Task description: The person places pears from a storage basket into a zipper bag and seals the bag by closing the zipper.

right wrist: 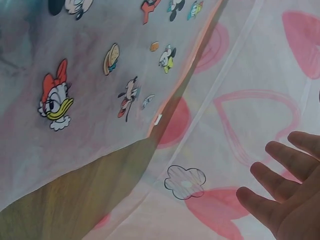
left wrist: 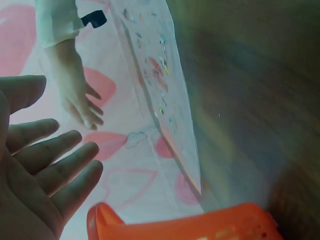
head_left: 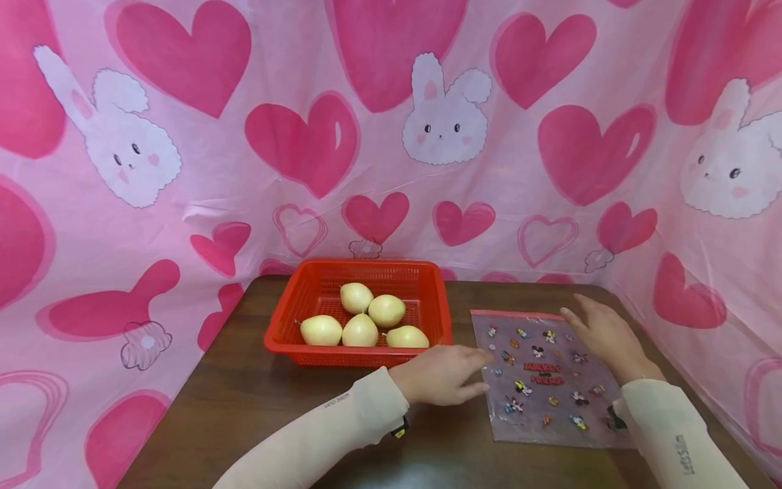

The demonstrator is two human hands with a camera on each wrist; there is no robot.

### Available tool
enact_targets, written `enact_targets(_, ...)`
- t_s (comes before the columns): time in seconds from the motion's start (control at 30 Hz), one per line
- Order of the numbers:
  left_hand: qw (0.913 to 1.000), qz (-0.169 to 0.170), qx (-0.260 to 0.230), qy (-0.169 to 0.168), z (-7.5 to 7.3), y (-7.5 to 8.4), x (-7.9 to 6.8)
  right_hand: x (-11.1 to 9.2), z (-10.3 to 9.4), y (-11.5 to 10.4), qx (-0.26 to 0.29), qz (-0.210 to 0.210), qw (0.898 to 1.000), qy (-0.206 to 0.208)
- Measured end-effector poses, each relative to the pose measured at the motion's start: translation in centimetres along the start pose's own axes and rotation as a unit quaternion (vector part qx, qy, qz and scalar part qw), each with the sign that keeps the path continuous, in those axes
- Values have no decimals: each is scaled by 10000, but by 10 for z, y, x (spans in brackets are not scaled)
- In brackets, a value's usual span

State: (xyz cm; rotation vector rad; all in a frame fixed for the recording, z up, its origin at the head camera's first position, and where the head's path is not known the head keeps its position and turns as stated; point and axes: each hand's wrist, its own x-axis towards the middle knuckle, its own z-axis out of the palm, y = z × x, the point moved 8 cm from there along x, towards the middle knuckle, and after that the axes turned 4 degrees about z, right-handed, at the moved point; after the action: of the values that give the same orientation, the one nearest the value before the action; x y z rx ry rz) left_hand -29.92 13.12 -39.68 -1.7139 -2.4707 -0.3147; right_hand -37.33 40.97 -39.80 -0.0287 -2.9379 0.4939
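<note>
A clear zip bag [head_left: 537,407] printed with small cartoon figures and red lettering lies flat on the table, its red zip edge at the far side. My left hand [head_left: 442,375] is held out at the bag's left edge, fingers extended and nothing in them. Over the bag's right part hovers my right hand [head_left: 605,339], also with straight fingers and holding nothing. Left of the bag, a red plastic basket [head_left: 287,348] holds several pale yellow pears [head_left: 360,331]. In the right wrist view the bag [right wrist: 85,95] spreads out beside my spread fingers [right wrist: 272,155].
The dark wooden table [head_left: 244,401] runs back to a pink cloth [head_left: 391,183] with hearts and rabbits, which hangs behind and on both sides. The basket stands near the table's back edge.
</note>
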Motion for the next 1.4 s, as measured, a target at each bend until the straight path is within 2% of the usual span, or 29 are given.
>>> enact_targets(0.23, 9993, -230, -231, -190, 13, 1, 4, -1, 5, 9, 8, 182, 9995, -240)
enact_targets(0.5, 9978, -413, -486, -183, 18, -2, 8, -2, 3, 13, 36, 218, 9993, -297)
enact_targets(0.73, 9953, -585, -713, -285, 25, -4, 11, -1, 8, 19, 41, 431, 9982, -423)
enact_targets(0.97, 9936, -735, -727, -459, 34, -5, 15, 0, 11, 28, 17, 559, 9963, -660)
enact_targets(1.23, 9906, -935, -690, -716, 52, -3, 19, 0, 17, 37, 24, 607, 9951, -785)
enact_targets(1.4, 9891, -1046, -707, -763, 59, -5, 21, 0, 19, 41, 45, 625, 9944, -856)
